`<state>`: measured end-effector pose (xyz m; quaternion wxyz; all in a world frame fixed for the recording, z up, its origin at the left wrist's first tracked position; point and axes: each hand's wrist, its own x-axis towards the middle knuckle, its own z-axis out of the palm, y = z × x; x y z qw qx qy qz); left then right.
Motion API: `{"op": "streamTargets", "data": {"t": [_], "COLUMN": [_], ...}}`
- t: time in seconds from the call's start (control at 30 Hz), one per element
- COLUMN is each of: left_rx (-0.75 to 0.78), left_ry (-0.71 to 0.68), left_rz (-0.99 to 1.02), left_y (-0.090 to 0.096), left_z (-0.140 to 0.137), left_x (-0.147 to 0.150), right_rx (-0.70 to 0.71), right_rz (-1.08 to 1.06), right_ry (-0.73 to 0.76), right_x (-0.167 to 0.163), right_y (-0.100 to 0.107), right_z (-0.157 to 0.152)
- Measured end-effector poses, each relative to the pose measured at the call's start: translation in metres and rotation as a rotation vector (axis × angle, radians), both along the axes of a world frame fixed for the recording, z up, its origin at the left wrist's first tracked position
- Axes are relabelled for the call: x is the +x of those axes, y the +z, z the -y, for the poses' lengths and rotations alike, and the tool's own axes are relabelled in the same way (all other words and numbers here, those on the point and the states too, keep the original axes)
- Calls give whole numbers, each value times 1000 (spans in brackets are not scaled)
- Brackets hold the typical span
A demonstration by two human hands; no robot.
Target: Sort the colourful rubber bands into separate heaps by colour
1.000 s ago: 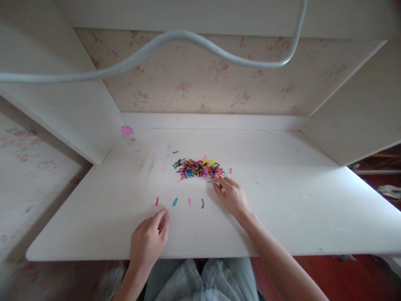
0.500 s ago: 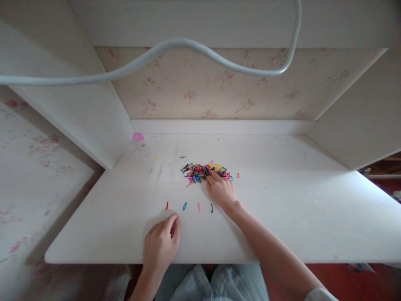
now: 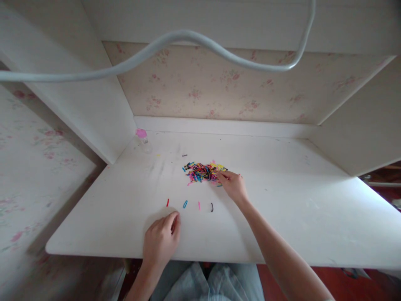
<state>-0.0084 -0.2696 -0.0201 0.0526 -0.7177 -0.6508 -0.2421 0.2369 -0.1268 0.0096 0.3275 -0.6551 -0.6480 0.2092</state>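
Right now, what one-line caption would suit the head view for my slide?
Right hand at a multicoloured pile of small bands, left hand curled near four single bands in a row.

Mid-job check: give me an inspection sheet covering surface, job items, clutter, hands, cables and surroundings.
Surface: white desk, grey smudges left of the pile.
Job items: pile of small multicoloured bands; nearer, a spaced row: red band, blue band, pink band, black band.
Clutter: pink-topped clear container, back left; stray dark band behind the pile.
Hands: right hand at the pile's right side, grip unclear; left hand curled near the red and blue bands, contents hidden.
Cables: pale cable-like strand across the upper view.
Surroundings: floral back wall, white side panels.
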Motion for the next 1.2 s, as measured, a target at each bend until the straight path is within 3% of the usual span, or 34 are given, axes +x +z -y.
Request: {"op": "streamTargets", "data": {"t": [0.2,0.37,0.5,0.73,1.03,1.2], "left_rx": [1,-12,-20,-20,-83,-224], "left_ry": [-7,-22,-38,-32,-10,6], "left_rz": [11,-6,-8,-27,-41,117], "left_y": [-1,-1,0,-1,0,8], "left_z": [0,0,1,1,1,-4], "left_x": [0,0,0,2,2,-3], "right_rx": [224,206,216,288,183,177], "right_rz": [26,191,366,461,369,205], "right_ry": [-29,21,17,53,104,85], "right_x": [15,27,31,29,30,31], "right_y": [0,-14,-25,-29,-27,-25], "right_z": [46,97,119,124,124,125]}}
